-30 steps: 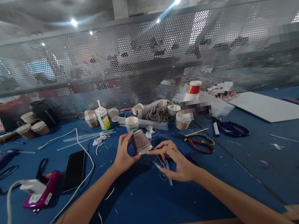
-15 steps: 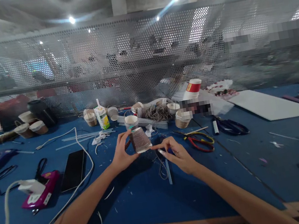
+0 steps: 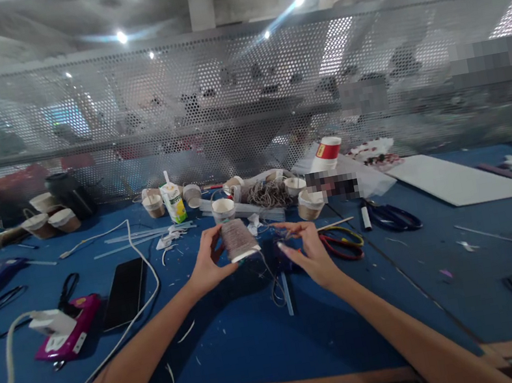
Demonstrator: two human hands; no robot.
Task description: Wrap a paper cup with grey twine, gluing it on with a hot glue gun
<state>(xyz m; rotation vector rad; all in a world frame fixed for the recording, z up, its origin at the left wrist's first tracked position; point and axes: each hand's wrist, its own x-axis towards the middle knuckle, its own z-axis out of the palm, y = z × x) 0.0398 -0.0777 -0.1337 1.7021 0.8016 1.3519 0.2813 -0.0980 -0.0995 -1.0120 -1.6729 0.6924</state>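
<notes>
Head view: the brown-wrapped cup [image 3: 239,239] is pinched by the left fingers [image 3: 212,233], beside the spread right fingers [image 3: 299,228]; probably light and crushable, it is best held gently at rim and base.

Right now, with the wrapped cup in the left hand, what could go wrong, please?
The left hand alone seems to hold the cord-wrapped cup, so it might slip or be squeezed out of shape. The loose cord hangs from the cup's lower edge and loops near the clear glue stick, where it could snag. The white cable runs close to the left forearm, which might catch it.
</notes>
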